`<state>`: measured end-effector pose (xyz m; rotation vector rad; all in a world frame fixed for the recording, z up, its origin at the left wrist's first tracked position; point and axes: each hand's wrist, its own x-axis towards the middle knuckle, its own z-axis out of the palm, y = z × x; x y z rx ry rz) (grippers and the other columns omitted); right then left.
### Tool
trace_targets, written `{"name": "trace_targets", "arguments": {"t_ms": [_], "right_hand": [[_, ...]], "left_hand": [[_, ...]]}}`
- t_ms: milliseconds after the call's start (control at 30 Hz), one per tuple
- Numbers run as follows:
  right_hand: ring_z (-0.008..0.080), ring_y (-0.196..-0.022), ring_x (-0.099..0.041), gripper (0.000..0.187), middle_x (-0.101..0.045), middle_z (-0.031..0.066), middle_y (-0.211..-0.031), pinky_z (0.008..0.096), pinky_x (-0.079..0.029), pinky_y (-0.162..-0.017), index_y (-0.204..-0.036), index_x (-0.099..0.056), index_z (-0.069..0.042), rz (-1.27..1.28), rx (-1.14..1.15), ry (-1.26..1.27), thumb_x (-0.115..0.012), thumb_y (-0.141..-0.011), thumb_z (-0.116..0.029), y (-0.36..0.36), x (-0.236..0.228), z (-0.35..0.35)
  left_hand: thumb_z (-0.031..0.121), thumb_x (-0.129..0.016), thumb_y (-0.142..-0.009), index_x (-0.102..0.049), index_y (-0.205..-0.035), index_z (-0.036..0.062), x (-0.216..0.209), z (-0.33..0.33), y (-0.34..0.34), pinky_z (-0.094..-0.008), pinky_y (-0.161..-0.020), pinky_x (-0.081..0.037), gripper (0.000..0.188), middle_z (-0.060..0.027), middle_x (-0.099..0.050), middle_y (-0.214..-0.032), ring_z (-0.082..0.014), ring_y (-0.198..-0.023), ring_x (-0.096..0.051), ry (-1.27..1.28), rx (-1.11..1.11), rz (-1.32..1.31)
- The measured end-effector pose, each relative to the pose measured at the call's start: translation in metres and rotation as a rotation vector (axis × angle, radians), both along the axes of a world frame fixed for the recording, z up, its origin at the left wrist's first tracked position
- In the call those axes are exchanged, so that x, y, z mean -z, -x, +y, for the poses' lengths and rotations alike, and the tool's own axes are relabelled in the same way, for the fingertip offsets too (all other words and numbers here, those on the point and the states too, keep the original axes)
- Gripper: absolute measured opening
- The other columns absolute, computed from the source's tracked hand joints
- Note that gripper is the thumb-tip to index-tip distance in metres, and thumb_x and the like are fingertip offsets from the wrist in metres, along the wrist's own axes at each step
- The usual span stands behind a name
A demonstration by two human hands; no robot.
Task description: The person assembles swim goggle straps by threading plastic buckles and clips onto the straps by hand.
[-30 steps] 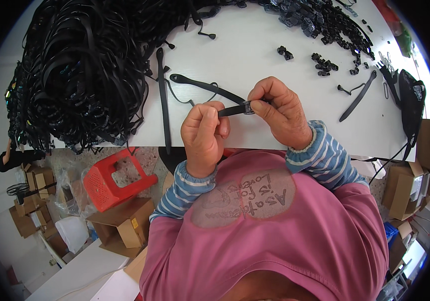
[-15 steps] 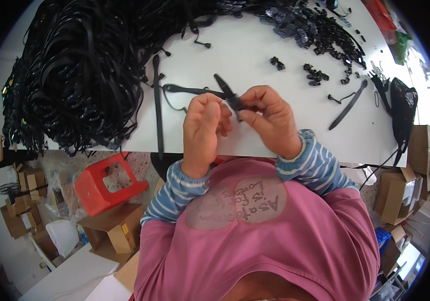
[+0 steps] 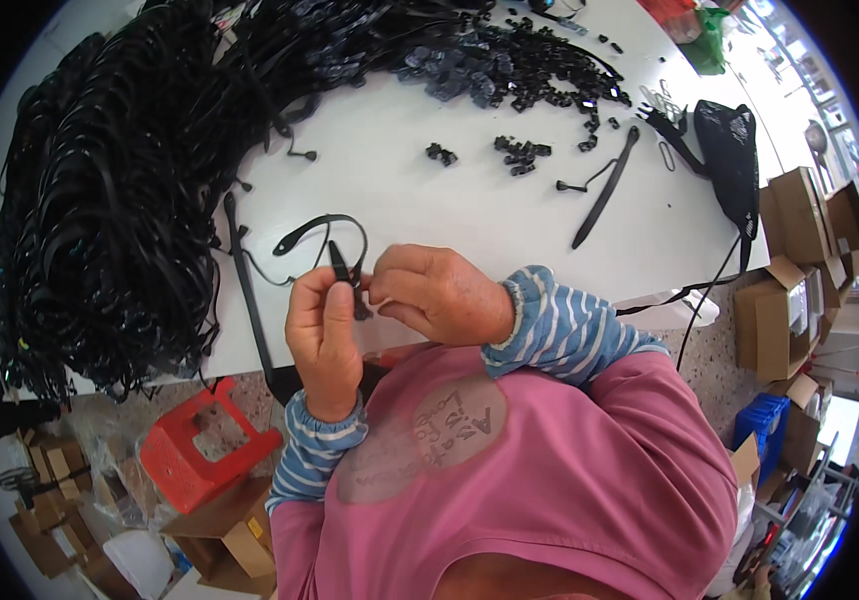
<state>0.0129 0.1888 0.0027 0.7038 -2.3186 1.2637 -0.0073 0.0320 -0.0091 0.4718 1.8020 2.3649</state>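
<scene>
Over the table's near edge, my left hand [image 3: 321, 345] pinches a black strap [image 3: 338, 262] between thumb and fingers, and its tapered end sticks up past the thumb. Beyond the fingers the strap curves in a loop toward a rounded end with a small hole. My right hand [image 3: 439, 292] meets it from the right, with fingers curled and tips closed at the strap beside the left fingertips. A small dark piece shows below, between the hands; its shape is partly hidden. Left of my hands, another black strap [image 3: 247, 290] lies across the table edge.
A large heap of black straps [image 3: 99, 210] covers the table's left side. Small black clips [image 3: 521, 155] lie farther back, near a pile of dark plastic parts [image 3: 459, 75]. A single strap [image 3: 607, 190] and a black mesh pouch [image 3: 727, 160] lie right. A red stool [image 3: 189, 450] stands below.
The view has swung right. Both hands have come closer together, and the left thumb now presses on the strap. The strap's long end has bent from nearly straight into a loop.
</scene>
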Motion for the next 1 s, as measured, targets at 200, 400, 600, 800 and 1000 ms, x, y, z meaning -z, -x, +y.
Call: {"name": "trace_targets", "arguments": {"t_ms": [200,400,600,800,1000], "right_hand": [[0.0205,-0.065,-0.058,0.013,-0.056,0.0110,-0.079,0.0269,-0.049,-0.060,-0.079,-0.057,0.001,-0.205,0.449,-0.194,-0.064,-0.068,0.002,-0.025,-0.042,0.108],[0.0271,-0.063,-0.055,0.018,-0.058,0.0129,-0.071,0.0348,-0.043,-0.060,-0.084,-0.061,-0.003,-0.369,0.904,-0.468,-0.062,-0.071,-0.015,-0.031,-0.053,0.207],[0.0285,-0.078,-0.055,0.019,-0.058,0.0140,-0.078,0.0360,-0.043,-0.070,-0.083,-0.060,-0.004,-0.478,0.991,-0.587,-0.062,-0.074,-0.020,-0.012,-0.026,0.207],[0.0131,-0.065,-0.052,0.018,-0.055,0.0070,-0.074,0.0237,-0.043,-0.060,-0.089,-0.058,0.000,-0.274,0.840,-0.261,-0.062,-0.072,-0.005,-0.011,-0.036,0.172],[0.0077,-0.081,-0.052,0.025,-0.055,0.0016,-0.089,0.0204,-0.044,-0.075,-0.102,-0.054,0.002,-0.501,-0.107,0.628,-0.056,-0.078,0.006,0.013,-0.027,0.032]], "left_hand": [[0.009,-0.046,-0.088,-0.050,-0.097,-0.0003,0.008,-0.010,-0.002,-0.0256,-0.067,-0.045,0.014,-0.0075,-0.054,-0.083,-0.0125,-0.067,-0.051,-0.228,0.083,-0.300],[0.008,-0.048,-0.086,-0.053,-0.093,-0.0021,0.008,-0.004,0.002,-0.0270,-0.067,-0.045,0.013,-0.0079,-0.055,-0.083,-0.0142,-0.068,-0.052,-0.248,0.128,-0.372],[0.008,-0.050,-0.086,-0.054,-0.091,-0.0026,0.007,-0.004,0.003,-0.0272,-0.066,-0.046,0.013,-0.0082,-0.056,-0.081,-0.0146,-0.066,-0.053,-0.224,0.081,-0.392],[0.010,-0.051,-0.085,-0.054,-0.088,-0.0007,0.013,-0.018,0.004,-0.0252,-0.061,-0.045,0.011,-0.0067,-0.057,-0.077,-0.0126,-0.064,-0.052,-0.203,0.069,-0.374],[0.014,-0.050,-0.085,-0.052,-0.079,0.0028,-0.001,-0.036,0.013,-0.0212,-0.057,-0.039,0.013,-0.0016,-0.054,-0.071,-0.0082,-0.062,-0.049,-0.095,0.157,-0.378]]}}
